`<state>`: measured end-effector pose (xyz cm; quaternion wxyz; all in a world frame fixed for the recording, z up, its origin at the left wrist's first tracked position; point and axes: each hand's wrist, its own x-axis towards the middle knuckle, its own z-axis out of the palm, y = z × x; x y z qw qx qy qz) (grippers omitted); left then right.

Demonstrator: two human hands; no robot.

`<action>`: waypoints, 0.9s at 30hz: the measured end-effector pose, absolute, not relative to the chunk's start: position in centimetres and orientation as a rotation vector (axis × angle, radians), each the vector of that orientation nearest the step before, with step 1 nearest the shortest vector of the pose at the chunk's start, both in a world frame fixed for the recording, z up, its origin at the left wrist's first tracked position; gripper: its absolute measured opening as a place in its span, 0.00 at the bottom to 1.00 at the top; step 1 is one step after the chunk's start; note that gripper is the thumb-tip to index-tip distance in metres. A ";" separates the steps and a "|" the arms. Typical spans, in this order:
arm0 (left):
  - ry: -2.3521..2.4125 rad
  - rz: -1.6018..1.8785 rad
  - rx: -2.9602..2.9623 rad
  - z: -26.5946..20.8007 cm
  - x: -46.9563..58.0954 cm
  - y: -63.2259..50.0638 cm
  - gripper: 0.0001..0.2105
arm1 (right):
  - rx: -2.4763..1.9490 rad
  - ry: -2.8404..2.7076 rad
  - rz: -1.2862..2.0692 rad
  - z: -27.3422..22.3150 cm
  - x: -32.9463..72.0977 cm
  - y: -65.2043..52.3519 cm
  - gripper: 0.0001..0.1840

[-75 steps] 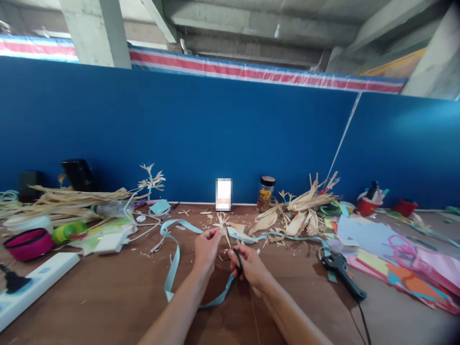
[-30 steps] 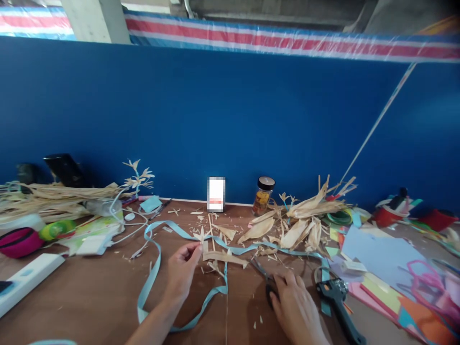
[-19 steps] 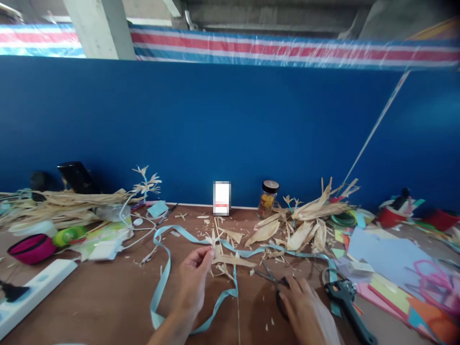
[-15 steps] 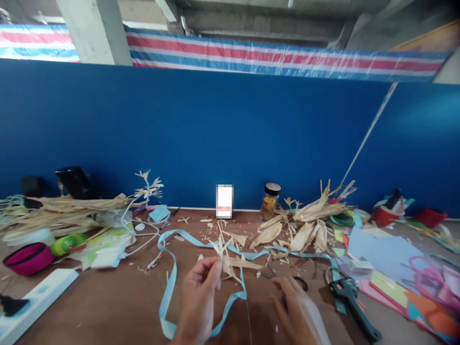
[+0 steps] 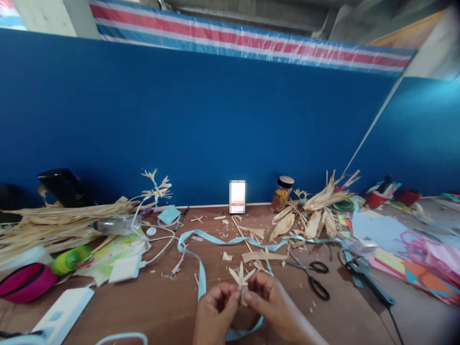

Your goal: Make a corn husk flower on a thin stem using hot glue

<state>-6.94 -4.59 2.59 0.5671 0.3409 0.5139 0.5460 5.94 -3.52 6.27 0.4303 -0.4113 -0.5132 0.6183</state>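
A small flower of pale corn husk strips stands between my hands, its pointed petals spread upward. Its lower part is pinched in the fingers of my left hand. My right hand closes its thumb and fingers on the flower's base from the other side. Fingers hide much of that base. A light blue ribbon loops over the table around my hands. Black-handled scissors lie to the right of my right hand. Just beyond the flower lies a flat husk strip.
A glue gun with a cord and coloured paper sheets lie at right. Behind them are a husk bundle and a lidded jar. At left are a power strip, a pink band and long husks.
My right hand has moved left from beside the scissors and now grips the flower along with my left hand. The flower is lower and nearer to me. The view has turned slightly.
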 end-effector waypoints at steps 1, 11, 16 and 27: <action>1.211 1.271 0.823 2.5 -7.0 -4.4 0.13 | -1.038 -1.283 1.530 6.2 5.9 -3.4 0.12; 1.184 1.044 1.014 2.3 -5.0 -2.4 0.09 | -1.119 -1.239 1.457 3.6 9.0 -2.2 0.10; 1.109 1.063 0.786 2.8 -2.2 -2.4 0.11 | -1.153 -1.158 1.401 3.1 10.5 -2.4 0.11; 1.080 1.051 0.560 3.1 0.2 -4.2 0.15 | -1.159 -0.960 1.350 2.3 11.6 -2.3 0.12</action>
